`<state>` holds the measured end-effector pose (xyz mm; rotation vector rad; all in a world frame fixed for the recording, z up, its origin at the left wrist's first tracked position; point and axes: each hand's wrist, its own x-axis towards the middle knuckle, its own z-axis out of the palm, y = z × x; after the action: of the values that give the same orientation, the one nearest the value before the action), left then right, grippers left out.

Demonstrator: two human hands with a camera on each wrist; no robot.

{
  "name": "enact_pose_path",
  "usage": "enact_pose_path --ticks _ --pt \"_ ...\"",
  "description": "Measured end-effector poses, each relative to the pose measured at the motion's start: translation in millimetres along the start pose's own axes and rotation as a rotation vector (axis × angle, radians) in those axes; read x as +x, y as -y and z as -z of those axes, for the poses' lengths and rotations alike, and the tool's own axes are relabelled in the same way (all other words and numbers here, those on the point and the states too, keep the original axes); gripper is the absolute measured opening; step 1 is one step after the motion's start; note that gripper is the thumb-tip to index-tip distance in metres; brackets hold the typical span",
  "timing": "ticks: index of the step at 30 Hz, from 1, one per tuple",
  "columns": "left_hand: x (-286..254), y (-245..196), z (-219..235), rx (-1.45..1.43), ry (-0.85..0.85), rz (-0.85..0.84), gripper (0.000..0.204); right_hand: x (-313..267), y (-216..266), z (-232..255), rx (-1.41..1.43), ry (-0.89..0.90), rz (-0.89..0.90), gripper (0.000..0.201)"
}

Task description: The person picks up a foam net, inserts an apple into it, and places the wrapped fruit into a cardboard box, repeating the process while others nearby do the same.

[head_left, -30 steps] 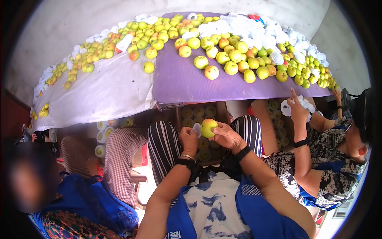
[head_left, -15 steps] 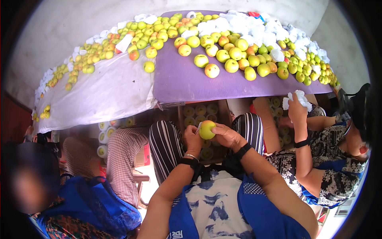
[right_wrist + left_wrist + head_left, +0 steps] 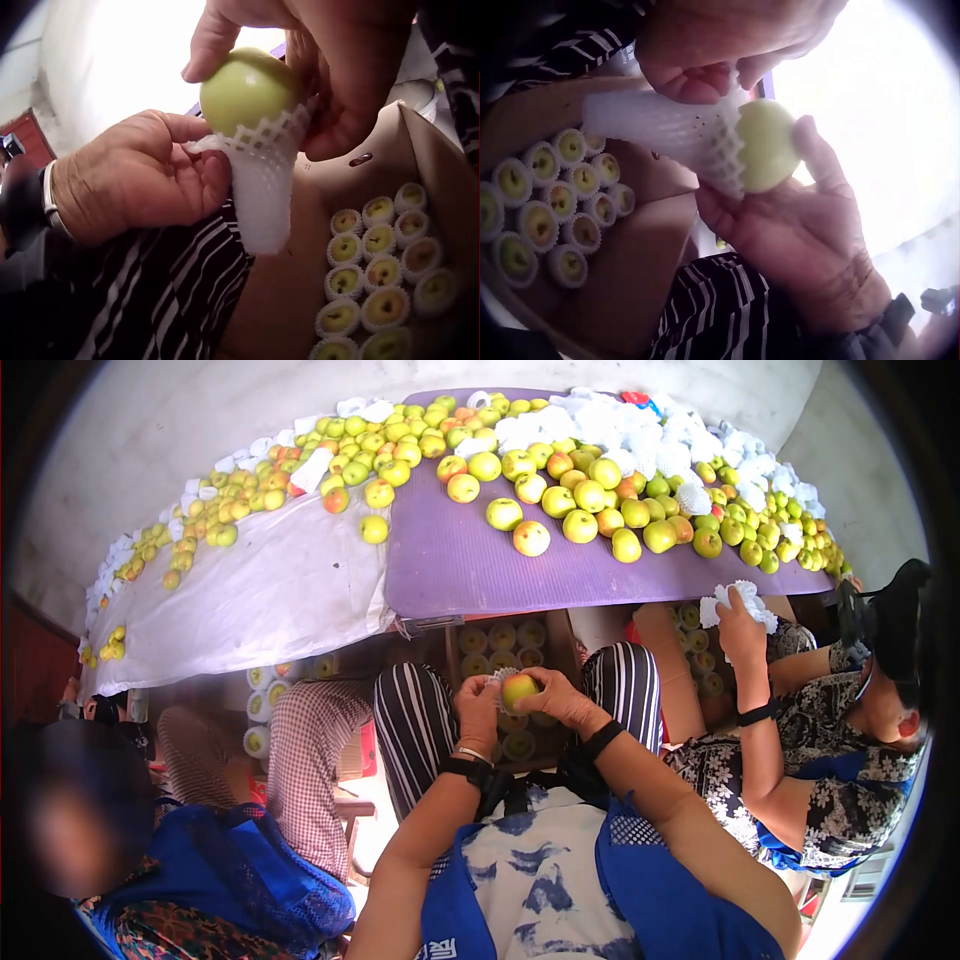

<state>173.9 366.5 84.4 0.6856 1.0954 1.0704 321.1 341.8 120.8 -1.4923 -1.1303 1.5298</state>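
Observation:
Over the lap, my right hand (image 3: pixel 562 700) grips a yellow-green apple (image 3: pixel 251 86) with the thumb and fingers on opposite sides. My left hand (image 3: pixel 154 169) pinches the rim of a white foam net sleeve (image 3: pixel 262 195) between thumb and fingers. The apple's lower end sits in the sleeve's stretched mouth, while its upper part is bare. From there the narrow tail of the sleeve hangs down in the right wrist view. In the left wrist view the scalloped rim of the net crosses the apple's side.
Below stands a cardboard box (image 3: pixel 277 300) with rows of apples in foam nets (image 3: pixel 382 270). A purple-covered table (image 3: pixel 450 570) ahead bears many loose apples (image 3: pixel 580 525) and a heap of white foam nets (image 3: pixel 610 425). People sit close on both sides; the one at right holds foam nets (image 3: pixel 740 608).
The apple, held apart from the sleeve a second ago, has moved left and its end now sits in the sleeve's mouth. The neighbour's raised hand at right has come down slightly.

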Motion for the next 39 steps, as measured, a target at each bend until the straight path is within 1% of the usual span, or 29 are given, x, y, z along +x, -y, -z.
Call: enact_pose_path --ticks 2,3,4,5,7,8,9,10,11,12,13,14,17,19,20,21,22,23,24,25,26,27,28,29,30,31,33,37,39 --pt "0 1 -1 0.048 0.014 -0.029 0.006 1 -2 -2 -0.250 -0.042 0.084 0.054" --pt "0 2 -1 0.100 0.027 -0.095 0.006 1 -2 -2 -0.251 -0.042 0.084 0.054" --pt "0 3 -2 0.151 0.039 -0.162 0.005 1 -3 -3 -0.401 -0.073 0.145 0.053" --pt "0 4 -2 0.151 0.039 -0.163 0.005 2 -3 -3 -0.551 -0.105 0.207 0.053" --pt "-1 2 -3 0.254 0.065 -0.231 0.003 1 0 -4 -0.561 -0.148 0.169 0.055" --pt "-3 0 -4 0.255 0.066 -0.231 0.003 1 0 -4 -0.571 -0.192 0.130 0.057" --pt "-7 -3 -4 0.279 0.115 -0.227 0.003 1 -1 -3 -0.570 -0.193 0.130 0.057" --pt "-10 -6 -5 0.303 0.164 -0.224 0.003 3 -5 -1 -0.608 -0.256 0.198 0.060" --pt "-8 -4 -4 0.304 0.163 -0.224 0.003 5 -8 0 -0.644 -0.319 0.267 0.064" --pt "-4 1 -2 0.347 0.152 -0.272 0.005 7 -11 -1 -0.643 -0.319 0.267 0.064" --pt "-1 7 0 0.389 0.141 -0.321 0.008 7 -13 -2 -0.698 -0.330 0.334 0.067" --pt "3 12 2 0.390 0.143 -0.321 0.008 7 -15 -3 -0.753 -0.341 0.402 0.070" --pt "4 11 0 0.359 0.168 -0.276 0.015 3 -13 -4 -0.848 -0.284 0.469 0.069" --pt "-3 7 -8 0.397 0.048 -0.297 0.026 1 -9 -7 -0.852 -0.245 0.476 0.068" --pt "0 11 -5 0.397 0.048 -0.297 0.026 0 -7 -8 -0.858 -0.205 0.483 0.068" --pt "6 16 0 0.452 0.143 -0.247 0.031 -3 -3 -8 -0.858 -0.204 0.483 0.068" --pt "6 9 1 0.506 0.238 -0.197 0.036 -5 0 -9 -0.835 -0.180 0.506 0.064" --pt "5 1 2 0.506 0.237 -0.198 0.036 -6 2 -10 -0.811 -0.155 0.529 0.061" --pt "3 -6 4 0.388 0.243 -0.017 0.038 -5 3 -8 -0.810 -0.155 0.529 0.061" --pt "-1 -16 2 0.268 0.246 0.162 0.039 -3 3 -5 -0.623 -0.195 0.561 0.059" --pt "-4 -20 1 0.269 0.247 0.163 0.039 -3 2 -2 -0.434 -0.234 0.589 0.057" --pt "-6 -22 1 0.102 0.215 0.174 0.041 0 -3 0 -0.433 -0.235 0.589 0.057" --pt "-6 -23 0 -0.065 0.182 0.185 0.043 4 -12 3 -0.193 -0.259 0.447 0.048" --pt "-6 -22 0 -0.064 0.184 0.185 0.043 8 -19 6 0.046 -0.279 0.303 0.040" --pt "-5 -20 -1 -0.111 0.186 0.159 0.042 11 -27 9 0.173 -0.241 0.271 0.027" --pt "-5 -21 -2 -0.158 0.187 0.133 0.041 9 -22 7 0.173 -0.243 0.272 0.027" --pt "-7 -23 -4 -0.153 0.210 0.118 0.041 4 -10 5 0.399 -0.213 0.107 0.018" --pt "-7 -20 -5 -0.150 0.282 0.099 0.041 9 -16 9 0.427 -0.236 0.044 0.013" --pt "-7 -19 -5 -0.152 0.284 0.118 0.042 11 -18 7 0.299 -0.291 0.061 0.007"
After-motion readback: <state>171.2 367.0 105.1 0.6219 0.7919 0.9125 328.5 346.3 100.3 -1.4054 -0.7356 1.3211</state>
